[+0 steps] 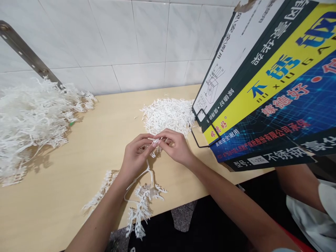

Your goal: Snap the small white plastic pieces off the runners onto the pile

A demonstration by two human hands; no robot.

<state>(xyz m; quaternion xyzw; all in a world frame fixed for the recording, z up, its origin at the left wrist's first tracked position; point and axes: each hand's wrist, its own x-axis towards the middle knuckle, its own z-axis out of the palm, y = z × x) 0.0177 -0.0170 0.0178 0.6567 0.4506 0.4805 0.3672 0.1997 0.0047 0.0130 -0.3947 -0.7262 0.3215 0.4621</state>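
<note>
My left hand [136, 154] and my right hand [175, 145] meet over the table, fingertips pinched together on a small cluster of white plastic pieces [156, 141]. The fingers hide most of that cluster. Just beyond my hands lies a heap of small, thin white pieces [169, 113]. Below my left hand, a branched white plastic strand [143, 204] with many short prongs hangs partly over the table's front edge. Another white pronged strand [102, 192] rests on the table, partly behind my left forearm.
A large pile of tangled white branched strands [31, 122] covers the table's left side. A big printed cardboard box [262, 91] stands at the right, with a black wire frame [202, 136] at its lower corner. White tiles [147, 38] line the wall. Another person's arm [299, 185] shows at right.
</note>
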